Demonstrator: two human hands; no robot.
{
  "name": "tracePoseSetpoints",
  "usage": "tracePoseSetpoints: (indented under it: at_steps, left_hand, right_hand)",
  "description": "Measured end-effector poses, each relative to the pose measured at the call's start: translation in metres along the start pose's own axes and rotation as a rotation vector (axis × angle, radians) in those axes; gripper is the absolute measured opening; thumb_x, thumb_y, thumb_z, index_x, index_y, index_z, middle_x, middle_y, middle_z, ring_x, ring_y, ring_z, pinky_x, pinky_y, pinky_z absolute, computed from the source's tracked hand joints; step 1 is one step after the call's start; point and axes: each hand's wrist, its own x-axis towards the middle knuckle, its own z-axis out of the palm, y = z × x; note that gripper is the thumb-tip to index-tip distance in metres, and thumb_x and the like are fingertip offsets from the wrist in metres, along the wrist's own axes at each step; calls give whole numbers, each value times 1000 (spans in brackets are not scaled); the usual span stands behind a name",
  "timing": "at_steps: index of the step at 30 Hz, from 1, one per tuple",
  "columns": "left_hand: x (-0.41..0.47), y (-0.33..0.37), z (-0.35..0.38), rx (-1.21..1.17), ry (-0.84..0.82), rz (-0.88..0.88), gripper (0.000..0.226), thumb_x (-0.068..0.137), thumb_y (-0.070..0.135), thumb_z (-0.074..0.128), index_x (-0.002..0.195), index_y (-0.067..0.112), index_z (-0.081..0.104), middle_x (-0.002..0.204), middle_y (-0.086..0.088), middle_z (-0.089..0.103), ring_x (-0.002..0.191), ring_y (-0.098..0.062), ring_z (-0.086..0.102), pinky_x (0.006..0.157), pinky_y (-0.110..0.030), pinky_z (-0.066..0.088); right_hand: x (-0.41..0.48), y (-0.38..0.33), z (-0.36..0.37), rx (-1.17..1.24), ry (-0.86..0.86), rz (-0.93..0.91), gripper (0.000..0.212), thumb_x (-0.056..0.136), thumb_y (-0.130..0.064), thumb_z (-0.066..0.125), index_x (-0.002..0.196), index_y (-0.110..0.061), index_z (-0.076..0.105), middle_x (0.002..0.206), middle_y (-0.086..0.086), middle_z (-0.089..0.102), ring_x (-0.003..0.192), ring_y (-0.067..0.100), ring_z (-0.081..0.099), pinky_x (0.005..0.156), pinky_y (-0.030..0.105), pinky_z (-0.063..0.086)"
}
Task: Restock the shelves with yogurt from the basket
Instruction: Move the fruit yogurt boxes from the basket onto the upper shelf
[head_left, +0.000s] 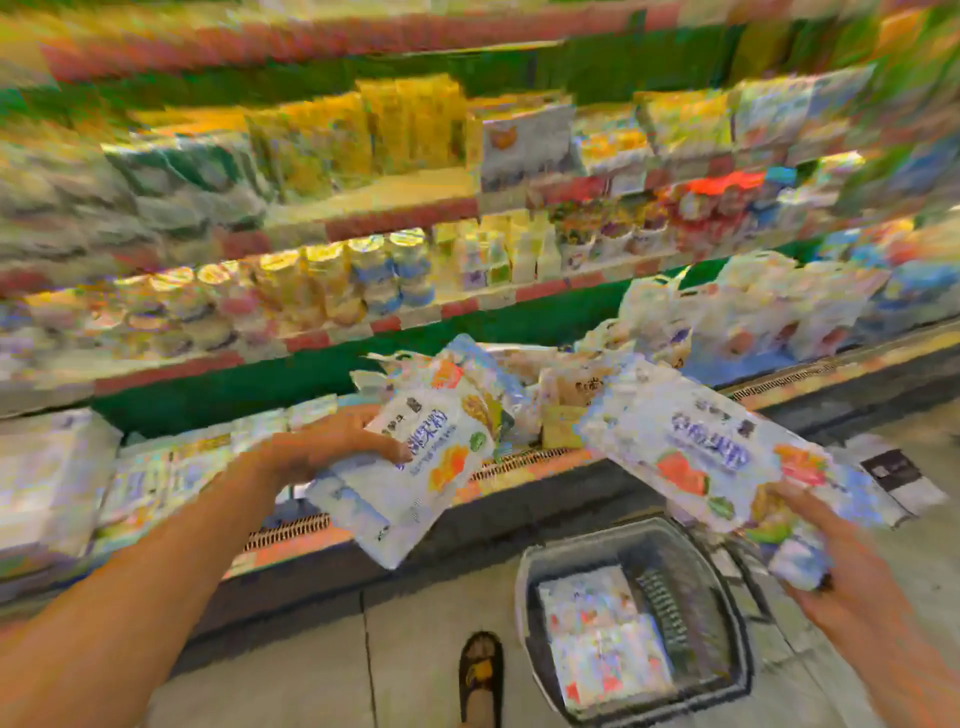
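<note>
The whole view is blurred. My left hand (332, 447) grips a white yogurt pack (410, 467) with fruit pictures, held tilted over the front lip of the lowest chiller shelf (519, 462). My right hand (836, 561) holds a second, longer white yogurt pack (711, 452) by its near end, angled toward the same shelf. On the floor below stands a dark basket (727, 587) with more white yogurt packs (602, 644) lying flat inside.
Tiered chiller shelves (395, 218) packed with cups, bottles and cartons fill the upper view. White bagged goods (753, 306) sit at the right. A sandalled foot (480, 675) stands on the grey floor left of the basket.
</note>
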Motion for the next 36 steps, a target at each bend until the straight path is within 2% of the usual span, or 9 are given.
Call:
tracePoseSetpoints:
  at_steps: [5,7,12,16,19,23,25,29,36]
  left_hand:
    - [-74,7,-36,-2,92,42,76,64,27,89,130,9,57,121,-16,72,110,-39,69,93,-51,58]
    - [-98,6,-57,3,130,54,75,68,28,90,132,12,55,120,-15,72,108,-40,70,95,-56,56]
    - [-151,19,-105,4,187,100,50,81,6,76,127,18,60,112,-8,77,95,-28,75,73,-34,60]
    - [-177,16,-163,20,224,87,63,73,8,86,128,14,57,112,-8,76,96,-26,75,76,-36,60]
    - [-191,22,-203,67,266,119,50,76,5,80,122,12,62,108,-8,77,94,-26,74,75,-35,61]
    - [-197,31,-260,127,272,161,57,74,9,81,126,21,61,115,-6,76,104,-26,73,85,-41,60]
    - [-197,36,-287,132,236,170,60,77,9,82,131,22,59,119,-4,75,109,-27,71,93,-44,58]
    - [-191,42,-339,173,191,161,59,78,10,83,130,23,61,121,-10,73,107,-27,71,91,-43,58]
    - [-180,70,-398,243,166,111,50,83,5,78,127,14,55,116,-11,75,105,-36,72,89,-48,59]
  right_hand:
    - [-9,-22,60,-90,-87,-16,27,95,-21,57,85,-26,82,94,1,78,84,16,76,67,34,63]
    - [-8,-28,93,-71,-107,-42,23,96,-19,57,104,-16,78,113,7,74,100,23,73,74,38,62]
    - [-13,-42,175,-117,-275,-73,16,100,-17,54,104,-16,69,75,-9,75,34,-4,53,31,12,41]
    - [-3,-39,244,-224,-405,-109,52,34,-51,96,78,-27,82,96,-12,77,42,-5,59,43,21,55]
    - [2,-35,299,-173,-548,-84,71,6,-57,96,68,-26,81,58,-11,69,36,-2,54,41,20,53]
    - [45,-18,356,-144,-434,-100,47,76,-46,80,114,-21,72,84,2,71,57,15,61,51,29,51]
    - [60,-17,392,-133,-374,-143,60,70,-41,85,122,-16,70,87,7,73,53,20,62,46,25,48]
    - [71,-19,480,-175,-402,-219,15,97,-16,55,99,-9,68,70,-1,76,50,18,68,39,21,50]
    - [112,-50,611,-241,-494,-417,31,86,-16,72,117,-10,70,106,8,76,96,27,74,72,42,63]
